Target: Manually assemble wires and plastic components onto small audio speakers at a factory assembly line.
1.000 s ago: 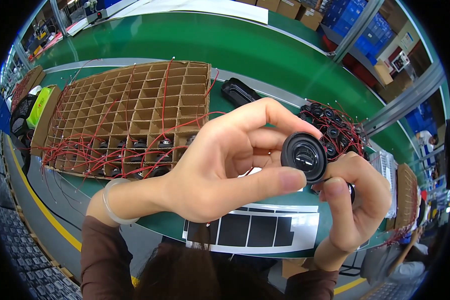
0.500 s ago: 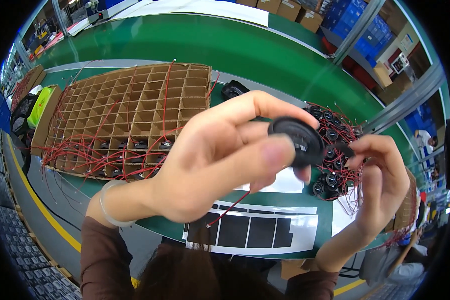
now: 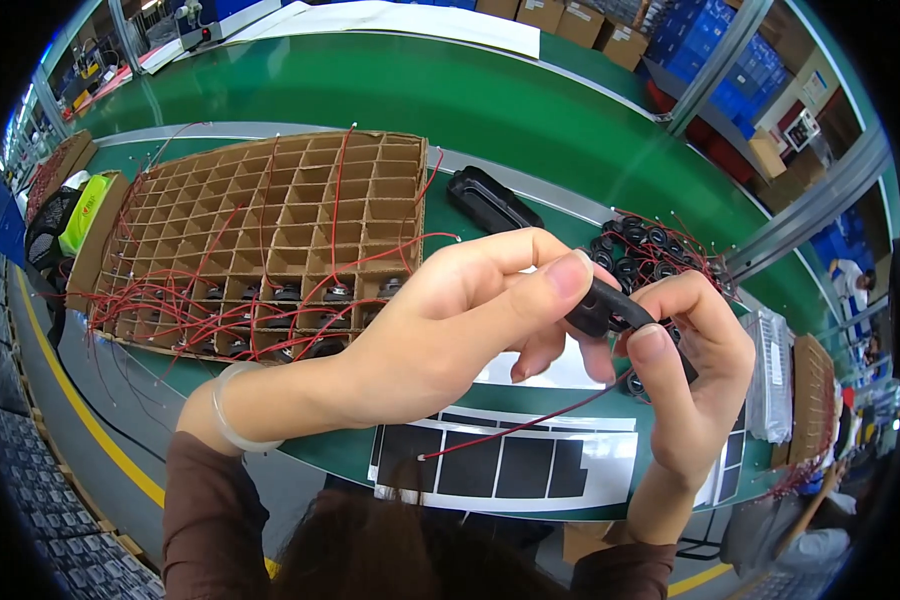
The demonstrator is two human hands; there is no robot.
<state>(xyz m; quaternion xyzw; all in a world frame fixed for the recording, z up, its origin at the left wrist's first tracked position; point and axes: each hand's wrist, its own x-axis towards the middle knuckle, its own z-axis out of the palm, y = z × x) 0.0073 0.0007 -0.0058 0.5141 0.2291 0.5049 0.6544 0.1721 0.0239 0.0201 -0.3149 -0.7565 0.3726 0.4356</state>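
Between my left hand point(image 3: 470, 330) and my right hand point(image 3: 695, 345) is a small round black speaker point(image 3: 592, 312) turned edge-on, with a red wire point(image 3: 510, 428) hanging from it over the sheets. My left thumb and fingers grip it. At its right side my right thumb and forefinger pinch a curved black strip point(image 3: 625, 308); my fingers hide part of it, and whether it is fixed to the speaker I cannot tell. Behind my right hand lies a pile of similar speakers point(image 3: 638, 240) with red wires.
On the left stands a cardboard divider box point(image 3: 260, 200), its near cells holding speakers with tangled red wires. White sheets with black stickers point(image 3: 470, 465) lie at the near edge. A black case point(image 3: 490, 200) sits behind my hands, and clear plastic trays point(image 3: 768, 370) are on the right.
The speaker has turned from showing its round face to edge-on. My right hand has moved left, bringing the black strip against the speaker.
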